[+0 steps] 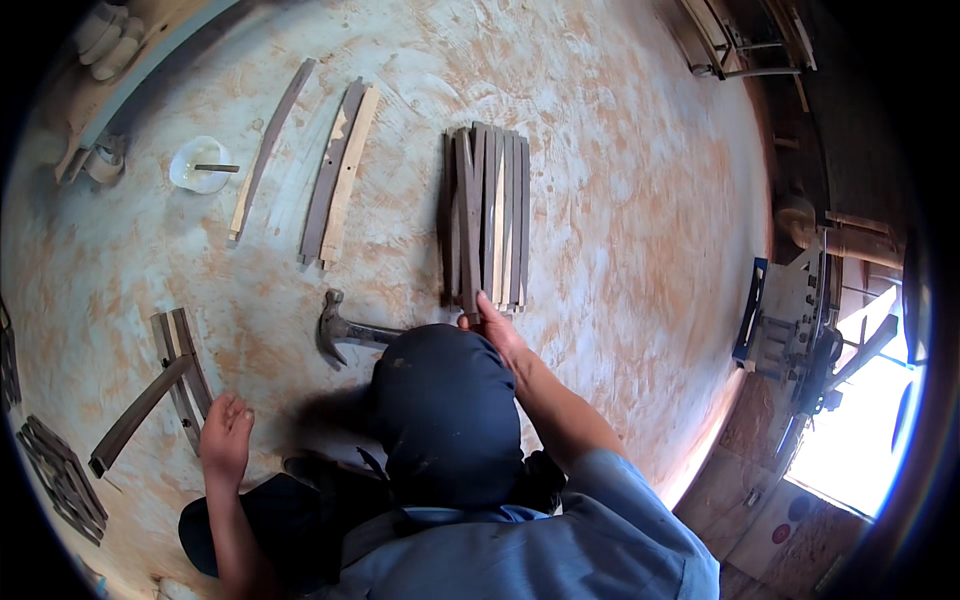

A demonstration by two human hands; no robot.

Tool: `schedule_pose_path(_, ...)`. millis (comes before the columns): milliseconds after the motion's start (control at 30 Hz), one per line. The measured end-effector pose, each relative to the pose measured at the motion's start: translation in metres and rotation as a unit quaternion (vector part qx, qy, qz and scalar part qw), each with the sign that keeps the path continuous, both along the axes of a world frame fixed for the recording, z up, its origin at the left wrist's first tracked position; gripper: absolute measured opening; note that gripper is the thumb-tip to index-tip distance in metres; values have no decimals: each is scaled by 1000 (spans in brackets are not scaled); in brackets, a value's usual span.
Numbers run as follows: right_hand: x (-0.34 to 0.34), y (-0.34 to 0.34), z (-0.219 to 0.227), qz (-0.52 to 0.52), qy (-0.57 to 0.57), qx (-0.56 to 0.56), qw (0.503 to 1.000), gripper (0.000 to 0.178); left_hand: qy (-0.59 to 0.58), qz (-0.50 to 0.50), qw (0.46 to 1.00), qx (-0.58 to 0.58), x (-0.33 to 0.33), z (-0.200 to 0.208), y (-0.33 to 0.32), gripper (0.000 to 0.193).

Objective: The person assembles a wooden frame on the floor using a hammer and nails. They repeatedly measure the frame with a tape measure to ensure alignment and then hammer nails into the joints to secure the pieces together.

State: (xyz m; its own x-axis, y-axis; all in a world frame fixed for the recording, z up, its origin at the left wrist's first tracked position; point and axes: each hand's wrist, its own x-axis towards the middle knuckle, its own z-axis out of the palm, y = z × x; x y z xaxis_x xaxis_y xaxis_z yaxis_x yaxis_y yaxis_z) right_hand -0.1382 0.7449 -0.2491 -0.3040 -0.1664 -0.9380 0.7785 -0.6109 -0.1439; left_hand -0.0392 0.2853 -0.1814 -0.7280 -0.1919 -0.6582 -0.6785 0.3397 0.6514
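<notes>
Beyond the right hand [497, 330], gripping one slat [468, 225], slats cover the stained floor [620, 200]; left hand [226, 435] open, flat.

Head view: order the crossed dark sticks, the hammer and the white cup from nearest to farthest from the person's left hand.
From the left hand, palm down on the floor:
1. Crossed dark sticks, just to its left, almost touching.
2. Hammer, up and to the right.
3. White cup, far up the floor, near the top left.
</notes>
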Motion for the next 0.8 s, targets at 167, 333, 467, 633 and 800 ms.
schedule_pose_path(167, -27, 9, 55, -90, 170, -188, 963, 38, 4, -110, 994, -12, -76, 46, 35, 46)
schedule_pose_path(333, -59, 0, 113, 88, 260, -151, 950, 31, 73, -50, 986, 139, -99, 48, 48, 47)
schedule_pose_path(467, -104, -40, 181, 378, 407, 24, 831, 41, 133, -51, 943, 302, -120, 84, 62, 56)
schedule_pose_path(633, -124, -185, 230, 599, 350, -7, 720, 37, 325, 81, 824, 457, -132, 96, 46, 59)
schedule_pose_path(800, -114, -263, 172, 782, 308, -40, 540, 57, 240, 409, 792, 384, -115, 112, 8, 47)
